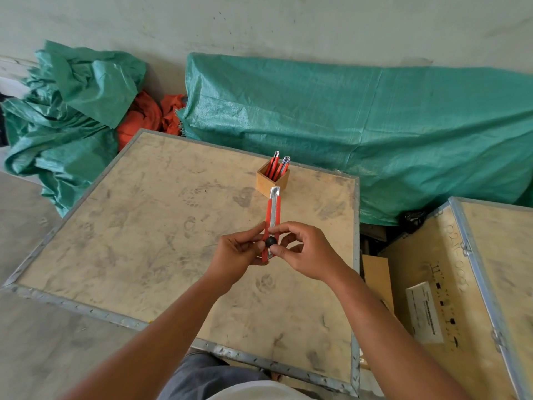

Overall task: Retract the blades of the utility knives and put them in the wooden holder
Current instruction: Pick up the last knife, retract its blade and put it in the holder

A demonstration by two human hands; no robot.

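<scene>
I hold a red utility knife (pixel 273 212) with a metal spine above the crate top, its tip pointing away toward the wooden holder (pixel 272 180). My left hand (pixel 239 253) grips the knife's near end from the left. My right hand (pixel 303 250) pinches it from the right, thumb and forefinger at the black round knob (pixel 271 241). The small square wooden holder stands at the far side of the crate top and contains several red utility knives (pixel 277 168), upright and leaning.
The work surface is a plywood crate lid (pixel 144 226) with metal edging. A second crate (pixel 467 284) with a white label stands to the right, with a gap between. Green tarps (pixel 375 125) and orange cloth (pixel 144 116) lie behind.
</scene>
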